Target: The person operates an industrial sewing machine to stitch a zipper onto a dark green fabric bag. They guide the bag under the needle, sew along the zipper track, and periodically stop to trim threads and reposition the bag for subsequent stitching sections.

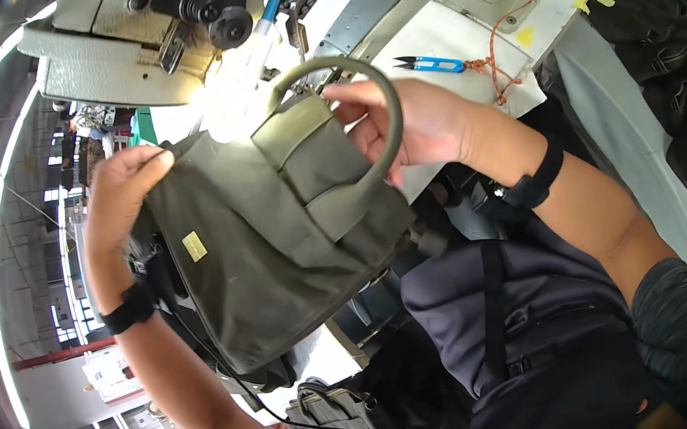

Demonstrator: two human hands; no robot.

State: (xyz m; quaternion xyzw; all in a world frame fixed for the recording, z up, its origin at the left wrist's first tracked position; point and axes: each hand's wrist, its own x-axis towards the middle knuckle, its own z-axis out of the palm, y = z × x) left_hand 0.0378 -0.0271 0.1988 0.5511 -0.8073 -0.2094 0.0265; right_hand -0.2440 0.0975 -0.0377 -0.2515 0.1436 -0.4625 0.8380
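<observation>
An olive-green handbag hangs tilted between my hands, close under the sewing machine. A small yellowish label sits on its side. My left hand pinches the far left corner of the bag, thumb on top and fingers partly behind the cloth. At the bag's other end, my right hand reaches through the round handle and grips the top edge near the stitched handle panel. Some right fingertips are hidden behind the edge. Bright lamp glare washes out the part of the bag under the machine head.
A sewing machine overhangs the far side of the bag. Blue-handled thread snips on an orange cord lie on the white table. Dark cloth pieces pile at the right. Another olive bag sits low near my lap.
</observation>
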